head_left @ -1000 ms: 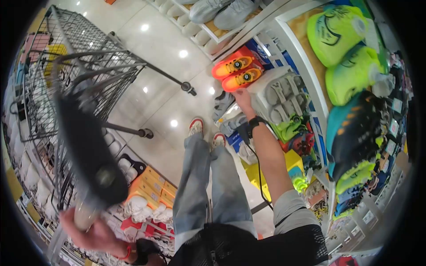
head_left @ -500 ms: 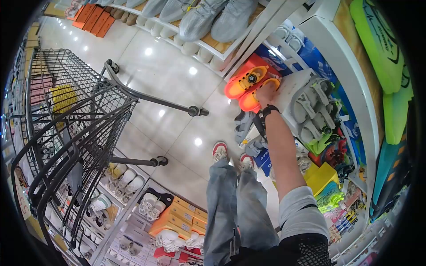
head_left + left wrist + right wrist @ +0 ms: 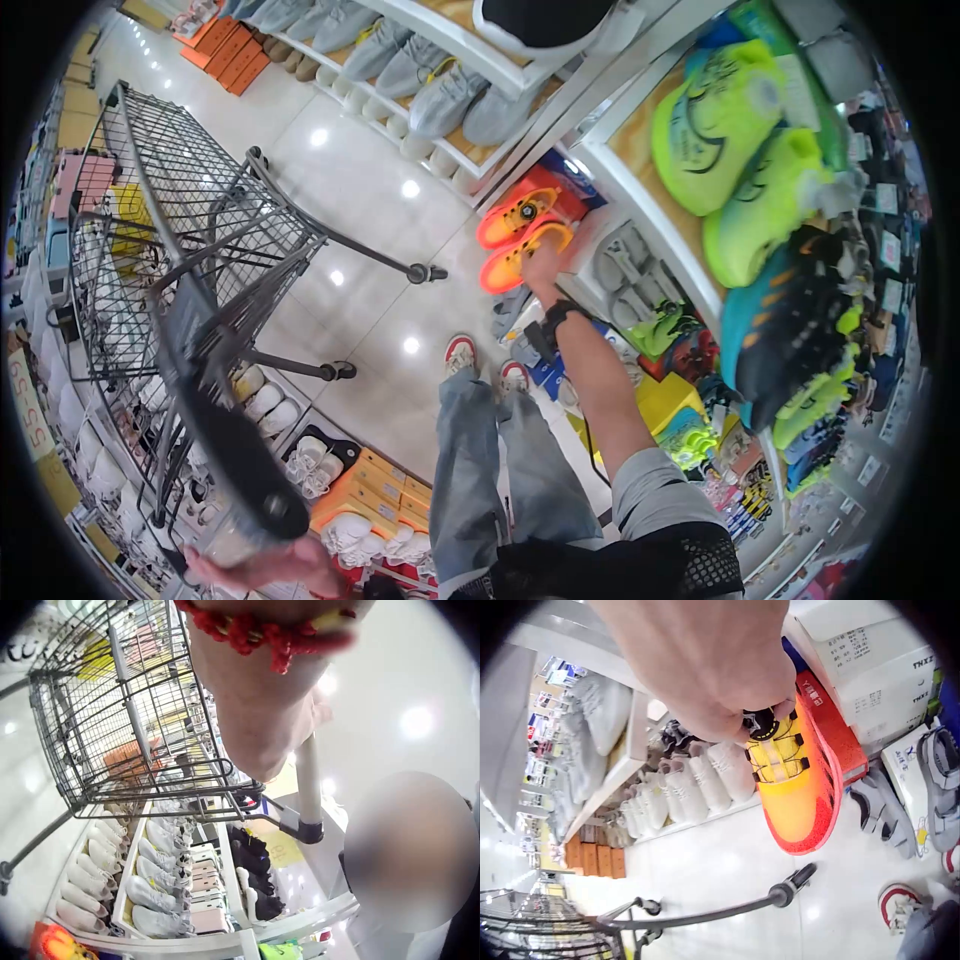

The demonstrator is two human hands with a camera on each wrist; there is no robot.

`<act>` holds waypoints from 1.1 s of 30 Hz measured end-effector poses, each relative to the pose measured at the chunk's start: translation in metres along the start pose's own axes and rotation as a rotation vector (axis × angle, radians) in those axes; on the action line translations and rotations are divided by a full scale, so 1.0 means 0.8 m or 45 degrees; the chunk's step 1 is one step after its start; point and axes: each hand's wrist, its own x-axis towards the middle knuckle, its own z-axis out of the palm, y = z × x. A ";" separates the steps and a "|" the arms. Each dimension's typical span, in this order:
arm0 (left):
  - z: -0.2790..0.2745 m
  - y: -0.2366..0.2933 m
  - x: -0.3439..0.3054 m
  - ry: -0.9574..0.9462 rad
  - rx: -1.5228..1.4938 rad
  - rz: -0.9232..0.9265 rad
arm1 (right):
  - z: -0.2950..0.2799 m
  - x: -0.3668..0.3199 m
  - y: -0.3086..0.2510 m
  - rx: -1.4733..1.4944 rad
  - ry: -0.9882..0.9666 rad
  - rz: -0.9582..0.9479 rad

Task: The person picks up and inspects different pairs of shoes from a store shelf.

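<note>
Right grip [image 3: 712,667] pinches orange shoe [image 3: 791,806] by white-lettered red box [image 3: 838,739]; left grip [image 3: 255,705] curls round cart handle [image 3: 309,780].

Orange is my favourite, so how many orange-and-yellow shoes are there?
2. The right hand grips one shoe; the other shoe is beside it, near the red box. More could be hidden.

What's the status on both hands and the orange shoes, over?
Right hand pinching one orange shoe near its dial. Left hand on cart handle. Other orange shoe close alongside. No obstruction seen.
</note>
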 end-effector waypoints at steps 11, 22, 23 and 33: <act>-0.048 0.078 -0.005 -0.931 -1.410 -0.077 | -0.332 -0.310 -0.087 1.051 -0.804 -0.259; -0.082 0.128 -0.001 -2.190 -3.328 -1.723 | -0.538 -0.459 -0.182 1.073 0.016 -0.871; -0.086 0.128 0.004 -2.194 -3.361 -1.548 | -0.542 -0.466 -0.181 0.905 0.212 -0.939; -0.188 0.138 0.060 -1.929 -3.236 -1.021 | -0.585 -0.502 -0.154 0.926 0.538 -1.040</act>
